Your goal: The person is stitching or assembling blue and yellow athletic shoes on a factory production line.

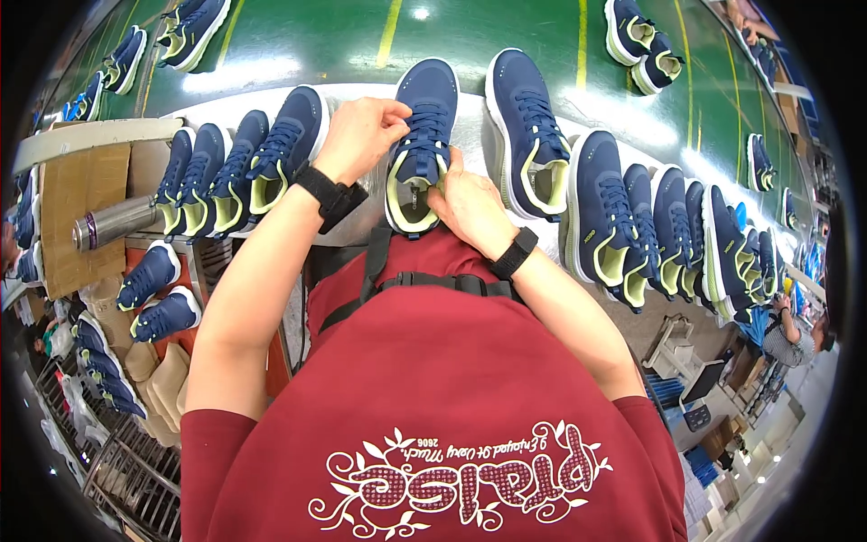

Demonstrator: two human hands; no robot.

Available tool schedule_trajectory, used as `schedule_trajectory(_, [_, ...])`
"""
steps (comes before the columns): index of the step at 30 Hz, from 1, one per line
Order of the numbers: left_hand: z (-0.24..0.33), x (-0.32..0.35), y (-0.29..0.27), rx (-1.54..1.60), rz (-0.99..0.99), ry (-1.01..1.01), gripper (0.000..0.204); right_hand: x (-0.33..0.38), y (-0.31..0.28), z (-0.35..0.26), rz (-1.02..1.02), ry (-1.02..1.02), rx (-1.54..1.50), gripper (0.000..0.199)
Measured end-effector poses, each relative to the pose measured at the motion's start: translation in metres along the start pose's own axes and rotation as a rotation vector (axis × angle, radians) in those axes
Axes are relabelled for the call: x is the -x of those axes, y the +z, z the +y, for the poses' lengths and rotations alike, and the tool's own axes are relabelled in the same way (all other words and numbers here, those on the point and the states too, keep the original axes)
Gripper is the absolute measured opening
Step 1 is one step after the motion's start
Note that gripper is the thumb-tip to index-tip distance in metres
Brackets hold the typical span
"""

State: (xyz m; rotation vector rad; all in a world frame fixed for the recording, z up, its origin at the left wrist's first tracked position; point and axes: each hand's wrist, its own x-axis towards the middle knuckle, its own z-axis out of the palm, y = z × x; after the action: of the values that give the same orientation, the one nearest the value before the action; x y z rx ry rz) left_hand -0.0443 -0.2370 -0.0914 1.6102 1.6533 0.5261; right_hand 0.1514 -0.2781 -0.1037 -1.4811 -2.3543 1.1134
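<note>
A navy sneaker [427, 86] with a pale green lining and white sole stands in front of me, toe pointing away. The fingers of my left hand [368, 135] are pinched together at the left edge of its laces; whatever they hold is too small to make out. Around the right side of the heel opening, my right hand [470, 200] grips the shoe, with its thumb at the collar. Just to the right stands a matching sneaker [521, 95], which neither hand touches. Black bands circle both my wrists.
More navy sneakers [298, 113] line up at left, and a longer row [594, 194] runs off to the right. Beyond lies a green conveyor belt [506, 27] carrying shoes. A steel cylinder [122, 223] and cardboard [86, 194] are at left. Another person [787, 339] is far right.
</note>
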Motion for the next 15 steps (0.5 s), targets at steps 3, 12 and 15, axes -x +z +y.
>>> schedule_trajectory(3, [0.011,-0.006,0.003,-0.199,-0.008,0.081,0.023,0.001,0.001,0.002,-0.005,0.036,0.013,0.062])
schedule_trajectory(12, [0.015,0.003,0.018,-0.432,0.269,0.372,0.022,-0.002,-0.008,-0.004,-0.072,0.111,0.03,0.064])
schedule_trajectory(15, [0.011,0.004,0.014,-0.307,0.331,0.351,0.031,-0.003,-0.01,-0.003,-0.043,0.066,0.018,0.064])
